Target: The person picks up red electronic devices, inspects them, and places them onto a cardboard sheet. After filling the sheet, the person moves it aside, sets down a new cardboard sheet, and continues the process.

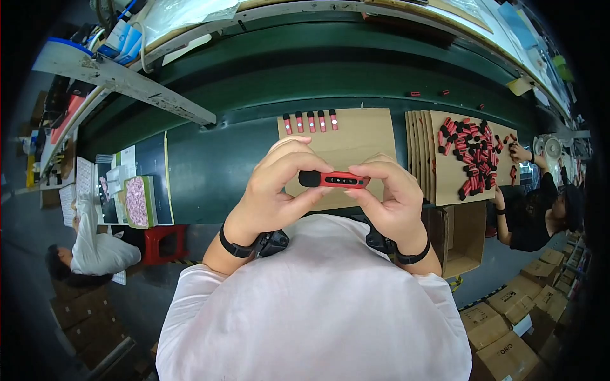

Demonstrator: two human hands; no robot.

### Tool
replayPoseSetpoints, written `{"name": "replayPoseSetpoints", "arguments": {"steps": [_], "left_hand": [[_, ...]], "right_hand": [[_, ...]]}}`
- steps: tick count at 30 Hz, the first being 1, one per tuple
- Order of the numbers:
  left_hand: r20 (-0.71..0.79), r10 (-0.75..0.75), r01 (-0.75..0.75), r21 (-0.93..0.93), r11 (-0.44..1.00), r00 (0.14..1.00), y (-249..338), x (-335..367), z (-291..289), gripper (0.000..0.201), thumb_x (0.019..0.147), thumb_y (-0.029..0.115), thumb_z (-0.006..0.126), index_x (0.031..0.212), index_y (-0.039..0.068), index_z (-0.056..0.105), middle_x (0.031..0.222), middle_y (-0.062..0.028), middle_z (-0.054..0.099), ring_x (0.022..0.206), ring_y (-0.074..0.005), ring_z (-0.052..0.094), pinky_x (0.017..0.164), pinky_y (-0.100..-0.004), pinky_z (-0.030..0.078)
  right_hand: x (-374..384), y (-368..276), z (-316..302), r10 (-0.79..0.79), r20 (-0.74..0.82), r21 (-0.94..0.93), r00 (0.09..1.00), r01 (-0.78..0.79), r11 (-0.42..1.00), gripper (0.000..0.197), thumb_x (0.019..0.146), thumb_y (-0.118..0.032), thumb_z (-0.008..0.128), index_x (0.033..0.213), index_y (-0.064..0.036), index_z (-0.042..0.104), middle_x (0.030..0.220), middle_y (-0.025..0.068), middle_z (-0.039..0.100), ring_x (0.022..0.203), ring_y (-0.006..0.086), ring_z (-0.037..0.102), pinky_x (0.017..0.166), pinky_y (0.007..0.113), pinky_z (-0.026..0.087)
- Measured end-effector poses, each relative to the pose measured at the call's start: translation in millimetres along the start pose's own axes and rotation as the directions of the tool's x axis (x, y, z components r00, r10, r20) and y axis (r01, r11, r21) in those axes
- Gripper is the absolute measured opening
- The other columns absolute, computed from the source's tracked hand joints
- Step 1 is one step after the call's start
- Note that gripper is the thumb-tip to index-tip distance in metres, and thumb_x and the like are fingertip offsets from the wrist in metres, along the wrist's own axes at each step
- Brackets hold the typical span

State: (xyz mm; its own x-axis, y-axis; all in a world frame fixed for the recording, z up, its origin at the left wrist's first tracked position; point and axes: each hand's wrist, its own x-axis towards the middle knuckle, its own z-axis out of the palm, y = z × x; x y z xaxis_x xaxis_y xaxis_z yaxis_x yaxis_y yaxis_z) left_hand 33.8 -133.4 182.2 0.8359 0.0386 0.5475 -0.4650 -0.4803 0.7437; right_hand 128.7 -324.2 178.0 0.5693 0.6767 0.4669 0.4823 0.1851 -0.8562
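Note:
Level in front of my chest is a small red microphone [343,180] with a black foam cap at its left end and a dark slotted panel facing up. My left hand [273,184] pinches it near the foam cap between thumb and forefinger. At the other end, my right hand [393,190] grips the red tip the same way. Beneath both hands lies a brown cardboard sheet [365,136]. Along its far left edge stands a row of several similar red microphones [311,121], caps pointing away, each with a pale round spot.
To the right, stacked cardboard sheets [422,184] carry a heap of red-and-black microphones [473,152], where a co-worker's hand [521,153] reaches in. A few red pieces [445,93] lie on the green bench beyond. A metal post [146,89] rises at left; a tray of pink parts [136,201] sits nearby.

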Motion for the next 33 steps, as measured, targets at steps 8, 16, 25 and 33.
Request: {"name": "replayPoseSetpoints", "arguments": {"steps": [8, 16, 25, 33], "left_hand": [[0.026, -0.031, 0.031, -0.004, 1.000, 0.999, 0, 2, -1, 0.027, 0.075, 0.010, 0.076, 0.096, 0.001, 0.062, 0.087, -0.0087, 0.066, 0.080, -0.0213, 0.060, 0.099, -0.0485, 0.040], [0.017, -0.014, 0.015, -0.017, 1.000, 1.000, -1, 1, 0, 0.030, 0.077, 0.016, 0.077, 0.098, 0.000, 0.062, 0.088, -0.0097, 0.066, 0.084, -0.0228, 0.060, 0.099, -0.0472, 0.040], [-0.092, -0.220, 0.191, -0.249, 0.950, 0.971, -3, -4, -1, 0.026, 0.082, 0.015, 0.073, 0.098, -0.002, 0.063, 0.090, -0.0099, 0.066, 0.090, -0.0232, 0.060, 0.102, -0.0469, 0.039], [-0.006, -0.120, 0.118, -0.112, 0.987, 0.993, -7, 5, -2, 0.011, 0.084, 0.009, 0.067, 0.093, 0.002, 0.065, 0.084, -0.0083, 0.067, 0.083, -0.0236, 0.064, 0.098, -0.0430, 0.044]], "right_hand": [[2, -1, -5, 0.006, 0.017, 0.010, 1.000, -0.006, 1.000, 0.028, 0.075, 0.000, 0.076, 0.101, 0.0040, 0.064, 0.088, 0.0116, 0.065, 0.077, 0.0189, 0.059, 0.070, 0.028, 0.045], [1, -3, -6, 0.029, 0.023, 0.022, 0.999, -0.029, 0.999, 0.028, 0.075, -0.002, 0.076, 0.100, 0.0041, 0.064, 0.088, 0.0118, 0.065, 0.077, 0.0189, 0.059, 0.072, 0.028, 0.044], [4, -3, -3, 0.247, 0.079, 0.161, 0.966, -0.257, 0.953, 0.025, 0.081, -0.004, 0.072, 0.103, 0.0040, 0.063, 0.087, 0.0085, 0.065, 0.080, 0.0156, 0.060, 0.074, 0.027, 0.047], [20, -1, 1, 0.527, 0.433, 0.402, 0.731, -0.680, 0.613, 0.022, 0.097, -0.017, 0.054, 0.099, 0.0025, 0.063, 0.071, 0.0034, 0.062, 0.062, 0.0073, 0.056, 0.056, 0.021, 0.042]]}}
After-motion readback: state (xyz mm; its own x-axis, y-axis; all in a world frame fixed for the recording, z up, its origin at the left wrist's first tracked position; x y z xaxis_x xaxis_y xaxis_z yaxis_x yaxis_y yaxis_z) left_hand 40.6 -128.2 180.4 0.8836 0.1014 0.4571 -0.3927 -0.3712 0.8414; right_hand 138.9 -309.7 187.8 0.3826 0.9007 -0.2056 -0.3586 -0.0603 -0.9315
